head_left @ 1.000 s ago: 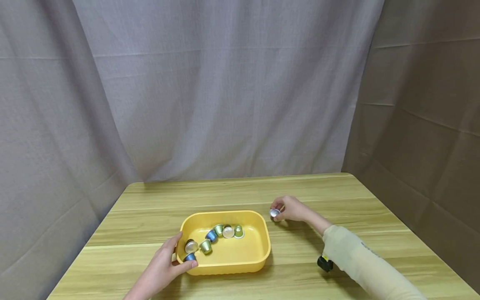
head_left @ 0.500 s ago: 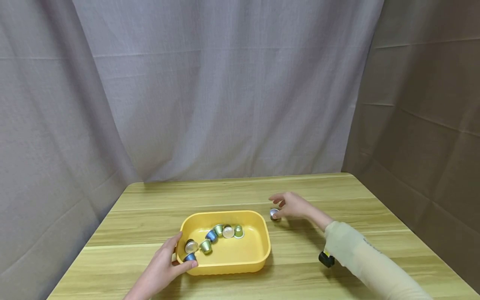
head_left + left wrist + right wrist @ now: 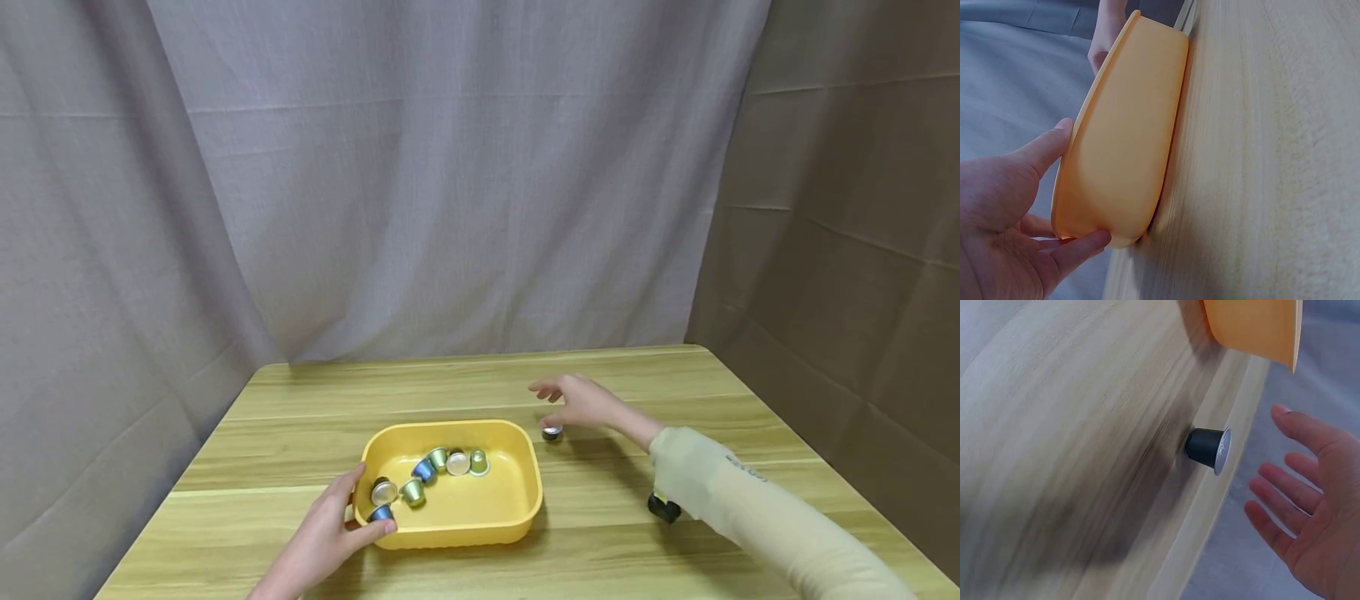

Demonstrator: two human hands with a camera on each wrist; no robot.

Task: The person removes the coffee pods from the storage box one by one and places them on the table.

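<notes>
Fingers [image 3: 1300, 440] of the right hand [image 3: 581, 402] spread above a dark tapered foil-topped capsule [image 3: 552, 432] standing on the woodgrain table [image 3: 675, 392]; left hand [image 3: 326, 533] grips the smooth yellow tray [image 3: 525, 500] at its 8 o'clock corner.

Small dark grey aluminium coffee capsule [image 3: 552, 432] [image 3: 1208, 449], tapered body, flat silver foil face: stands alone on the wooden tabletop, foil face up, just right of the tray, touched by nothing.

Shallow yellow plastic tray [image 3: 525, 500] [image 3: 1124, 150], rounded rectangle: sits flat near the front edge, holding several blue, green and silver-faced capsules [image 3: 420, 479], some tipped over.
</notes>
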